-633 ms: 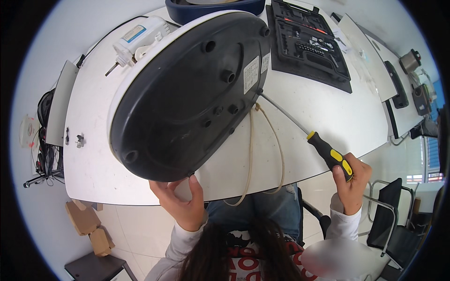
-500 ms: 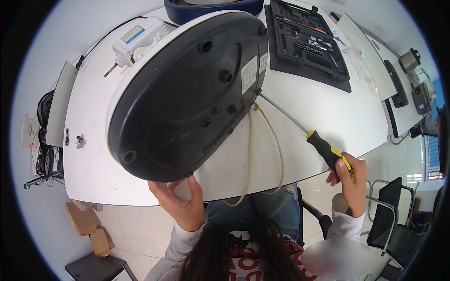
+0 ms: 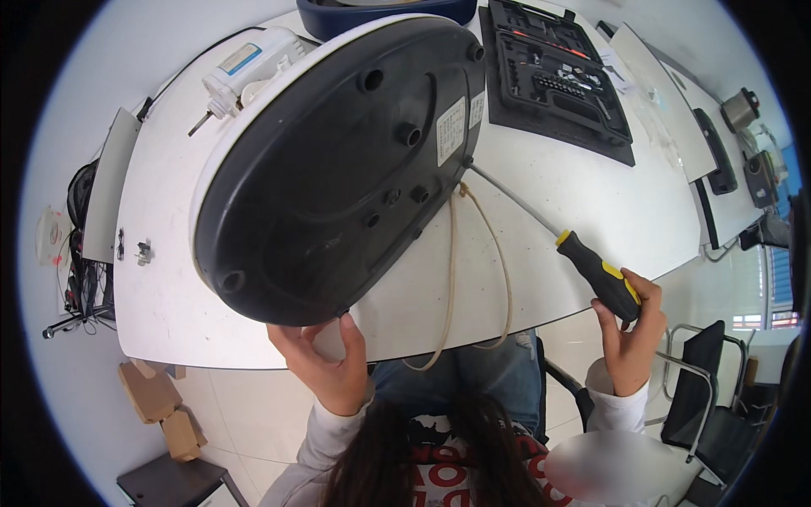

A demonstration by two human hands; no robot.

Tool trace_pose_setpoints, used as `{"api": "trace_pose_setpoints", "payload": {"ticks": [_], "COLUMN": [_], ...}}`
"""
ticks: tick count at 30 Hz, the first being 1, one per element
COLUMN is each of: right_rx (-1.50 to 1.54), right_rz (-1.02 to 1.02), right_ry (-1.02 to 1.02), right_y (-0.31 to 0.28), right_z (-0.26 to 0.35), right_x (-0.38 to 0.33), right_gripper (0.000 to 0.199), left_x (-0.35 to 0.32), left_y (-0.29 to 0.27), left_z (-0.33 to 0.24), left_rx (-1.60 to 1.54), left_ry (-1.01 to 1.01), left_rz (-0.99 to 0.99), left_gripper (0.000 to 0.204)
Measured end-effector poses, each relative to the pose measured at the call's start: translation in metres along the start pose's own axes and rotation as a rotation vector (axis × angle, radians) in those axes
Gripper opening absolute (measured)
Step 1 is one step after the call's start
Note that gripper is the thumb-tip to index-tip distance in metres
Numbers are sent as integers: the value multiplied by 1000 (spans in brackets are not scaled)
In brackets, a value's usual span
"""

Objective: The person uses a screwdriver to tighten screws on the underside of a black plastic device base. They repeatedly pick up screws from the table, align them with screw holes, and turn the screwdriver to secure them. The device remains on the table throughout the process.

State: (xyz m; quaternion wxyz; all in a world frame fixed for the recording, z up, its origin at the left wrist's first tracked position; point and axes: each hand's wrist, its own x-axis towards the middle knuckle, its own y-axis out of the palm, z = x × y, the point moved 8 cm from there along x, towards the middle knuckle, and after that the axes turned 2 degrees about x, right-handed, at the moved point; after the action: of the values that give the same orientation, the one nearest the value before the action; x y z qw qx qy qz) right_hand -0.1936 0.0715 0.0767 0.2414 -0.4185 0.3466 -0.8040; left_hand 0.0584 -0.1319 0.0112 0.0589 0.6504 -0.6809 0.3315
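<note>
A large oval appliance base (image 3: 312,194) with a black underside and white rim is tilted up on the table, its underside toward me. My left hand (image 3: 328,363) grips its lower edge, thumb and fingers on opposite sides. In my right hand (image 3: 629,334) is a screwdriver (image 3: 598,275) with a black and yellow handle, held near the handle's end between thumb and fingers. Its long shaft slants up to the left, and the tip meets a hole at the base's right edge. Below that spot a beige cord (image 3: 452,270) hangs in a loop over the table's front edge.
Behind the base lie a white motor unit (image 3: 249,72) and a dark blue round tub (image 3: 389,17). An open black tool case (image 3: 557,80) with bits sits at the back right. A small metal part (image 3: 144,252) rests on the white table (image 3: 160,313) at left. Chairs stand at the right.
My right hand has shifted its hold on the screwdriver handle, with the thumb now lower and the fingers around the end. The base and my left hand have barely moved.
</note>
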Motion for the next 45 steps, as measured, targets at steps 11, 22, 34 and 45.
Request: {"api": "trace_pose_setpoints", "payload": {"ticks": [11,22,34,45], "right_rx": [326,221,474,1328], "right_rz": [315,344,405,651], "right_ry": [452,292,393,1027], "right_y": [21,21,32,56], "right_z": [-41,-1,-16,-23], "right_x": [-5,14,-1,-20], "right_gripper": [43,44,34,40], "left_x": [-2,-4,11,16], "left_y": [-2,3,-9,-13], "left_z": [4,6,-5,-4], "left_rx": [-12,-21,-14,-103], "left_ry": [-7,3,-41,-35], "left_rz": [26,32,163,206], "left_gripper": [70,70,79,77]}}
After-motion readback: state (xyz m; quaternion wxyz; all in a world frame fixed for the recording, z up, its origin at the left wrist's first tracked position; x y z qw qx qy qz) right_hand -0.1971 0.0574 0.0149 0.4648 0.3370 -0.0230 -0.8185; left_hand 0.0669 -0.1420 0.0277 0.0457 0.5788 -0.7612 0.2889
